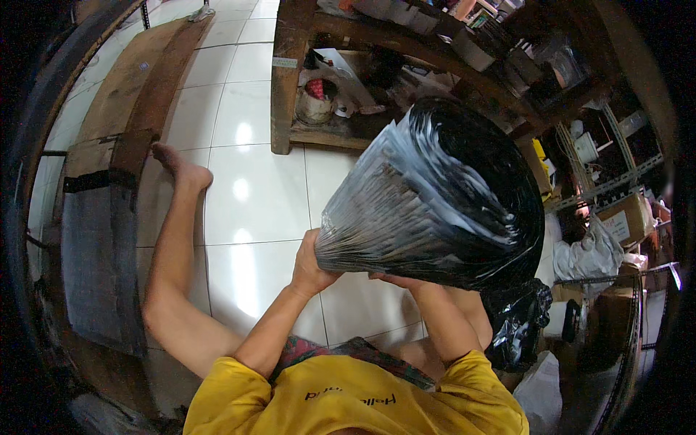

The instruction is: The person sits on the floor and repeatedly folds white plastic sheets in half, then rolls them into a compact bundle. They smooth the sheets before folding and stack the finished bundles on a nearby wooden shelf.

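A thick stack of black plastic bags, bent over and fanned, is held up in front of me. Its many layered edges look whitish-grey and spread toward the upper left, while the far side curves round in glossy black. My left hand is closed on the lower left corner of the stack, where the layers pinch together; its fingertips are partly hidden. Under the bottom edge, my right hand supports the stack from below, most of its fingers out of sight behind the plastic.
A wooden shelf unit with cluttered goods stands ahead. White tiles cover the floor. A long wooden bench runs along the left. A black plastic bag and metal racks with a cardboard box are on the right.
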`<state>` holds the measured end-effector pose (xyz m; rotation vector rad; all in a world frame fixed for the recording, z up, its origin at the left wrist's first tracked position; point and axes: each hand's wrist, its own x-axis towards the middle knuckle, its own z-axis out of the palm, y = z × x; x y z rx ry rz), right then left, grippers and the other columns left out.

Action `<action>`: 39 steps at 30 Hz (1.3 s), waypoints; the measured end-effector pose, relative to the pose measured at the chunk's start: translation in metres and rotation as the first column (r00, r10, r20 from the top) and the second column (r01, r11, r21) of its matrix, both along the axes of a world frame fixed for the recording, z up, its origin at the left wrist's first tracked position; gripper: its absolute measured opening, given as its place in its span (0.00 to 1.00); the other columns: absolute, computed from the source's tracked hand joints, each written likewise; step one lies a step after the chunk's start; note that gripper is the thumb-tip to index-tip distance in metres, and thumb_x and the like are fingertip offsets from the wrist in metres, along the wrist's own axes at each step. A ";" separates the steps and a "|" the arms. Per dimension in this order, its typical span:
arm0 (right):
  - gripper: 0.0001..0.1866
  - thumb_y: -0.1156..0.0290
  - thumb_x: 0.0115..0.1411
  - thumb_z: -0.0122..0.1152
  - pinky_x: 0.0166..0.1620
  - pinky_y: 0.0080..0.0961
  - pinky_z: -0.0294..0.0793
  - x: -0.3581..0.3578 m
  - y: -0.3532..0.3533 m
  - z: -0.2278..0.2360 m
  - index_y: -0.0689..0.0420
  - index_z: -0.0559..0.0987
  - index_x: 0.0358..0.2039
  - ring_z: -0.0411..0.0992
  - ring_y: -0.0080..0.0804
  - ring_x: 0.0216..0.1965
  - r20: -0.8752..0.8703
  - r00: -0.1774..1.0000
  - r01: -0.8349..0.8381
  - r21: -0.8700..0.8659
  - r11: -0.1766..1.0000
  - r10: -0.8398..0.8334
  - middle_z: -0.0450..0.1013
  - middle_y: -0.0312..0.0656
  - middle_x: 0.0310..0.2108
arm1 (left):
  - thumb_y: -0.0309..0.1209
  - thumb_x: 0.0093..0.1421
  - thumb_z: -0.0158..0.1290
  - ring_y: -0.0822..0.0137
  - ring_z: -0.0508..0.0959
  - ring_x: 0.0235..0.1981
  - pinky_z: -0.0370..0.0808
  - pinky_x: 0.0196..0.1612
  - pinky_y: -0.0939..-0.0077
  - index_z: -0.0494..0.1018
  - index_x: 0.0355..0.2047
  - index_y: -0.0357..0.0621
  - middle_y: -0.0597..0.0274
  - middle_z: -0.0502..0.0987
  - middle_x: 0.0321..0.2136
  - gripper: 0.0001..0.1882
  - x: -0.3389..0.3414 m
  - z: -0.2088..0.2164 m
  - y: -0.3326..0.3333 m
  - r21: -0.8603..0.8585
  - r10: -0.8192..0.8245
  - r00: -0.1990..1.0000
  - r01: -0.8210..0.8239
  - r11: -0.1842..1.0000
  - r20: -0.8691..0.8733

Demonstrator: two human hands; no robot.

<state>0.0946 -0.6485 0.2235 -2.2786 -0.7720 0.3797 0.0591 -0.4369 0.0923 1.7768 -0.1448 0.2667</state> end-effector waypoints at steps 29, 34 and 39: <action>0.34 0.48 0.66 0.46 0.62 0.42 0.65 0.032 0.108 0.265 0.62 0.65 0.63 0.69 0.54 0.58 0.383 0.898 -0.074 -0.354 0.933 0.216 0.69 0.58 0.56 | 0.40 0.33 0.79 0.40 0.65 0.62 0.65 0.64 0.55 0.45 0.69 0.42 0.39 0.61 0.62 0.68 -0.015 -0.072 -0.025 -0.061 -0.026 0.999 0.024 0.998 -0.026; 0.34 0.50 0.64 0.49 0.65 0.43 0.62 0.031 0.104 0.256 0.61 0.66 0.62 0.65 0.54 0.62 0.322 0.915 -0.082 -0.443 0.893 0.244 0.66 0.58 0.59 | 0.40 0.33 0.79 0.41 0.65 0.62 0.65 0.65 0.55 0.45 0.69 0.41 0.40 0.60 0.62 0.69 -0.009 -0.058 -0.022 -0.067 -0.028 0.999 0.030 0.997 0.030; 0.32 0.51 0.64 0.50 0.63 0.43 0.64 0.030 0.111 0.272 0.60 0.67 0.62 0.68 0.52 0.58 0.395 0.899 -0.077 -0.281 0.957 0.188 0.68 0.57 0.56 | 0.41 0.33 0.79 0.42 0.65 0.62 0.65 0.65 0.57 0.46 0.68 0.39 0.41 0.62 0.61 0.68 -0.012 -0.050 -0.017 0.015 -0.005 1.000 0.005 1.000 0.013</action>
